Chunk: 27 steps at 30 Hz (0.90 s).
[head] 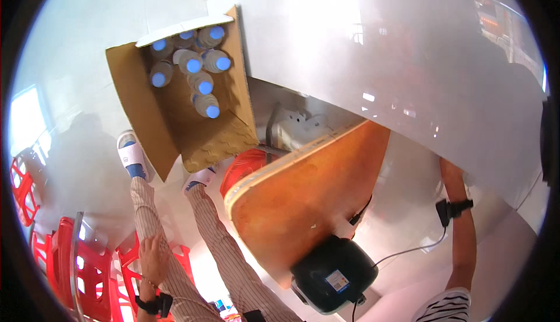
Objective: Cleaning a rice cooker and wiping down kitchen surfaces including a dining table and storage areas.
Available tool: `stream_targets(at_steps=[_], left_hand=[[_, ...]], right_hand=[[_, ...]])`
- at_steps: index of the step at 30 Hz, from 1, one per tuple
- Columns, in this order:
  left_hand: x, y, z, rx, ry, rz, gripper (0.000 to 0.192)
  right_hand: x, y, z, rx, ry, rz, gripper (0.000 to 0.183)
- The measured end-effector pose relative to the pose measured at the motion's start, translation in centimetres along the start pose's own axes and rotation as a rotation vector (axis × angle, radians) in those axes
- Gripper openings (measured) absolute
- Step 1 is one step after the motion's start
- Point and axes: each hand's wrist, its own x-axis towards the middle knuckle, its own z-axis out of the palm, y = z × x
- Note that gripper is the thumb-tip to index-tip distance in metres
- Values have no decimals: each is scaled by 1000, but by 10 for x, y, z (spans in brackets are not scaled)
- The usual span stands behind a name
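Note:
My left hand (153, 254) rests against the thigh of the striped trousers (146, 204), with nothing seen in it. At the right, my right hand (450, 169) reaches to the edge of a shiny grey surface (393, 59). Its fingers are hidden there, so what it touches cannot be told. Both wrists wear black straps with small devices. Ahead of the legs stands an open cardboard box (218, 145). Inside are several clear plastic bottles with blue caps (204, 87), upright or slightly tilted. Neither hand is near the box.
An orange-brown wooden board (315, 182) lies between the box and my right arm, with a black device (334, 274) and cables near it. Red plastic stools (94, 274) stand at lower left. A white power strip (302, 123) shows behind the board. Two feet in light slippers (130, 153) are beside the box.

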Motion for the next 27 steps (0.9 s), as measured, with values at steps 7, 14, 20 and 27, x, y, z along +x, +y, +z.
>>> stream_targets(at_steps=[7,14,20,27], left_hand=[[-26,-24,13,-32,12,-53,70],[-14,-36,8,-48,-10,-36,69],[21,-49,-29,24,-123,-84,81],[132,-14,-110,-472,164,60,77]], right_hand=[[14,-16,8,-9,-11,-4,26],[65,-24,29,-22,-33,18,26],[63,-41,21,0,-30,70,27],[-1,-92,-36,178,-72,232,27]])
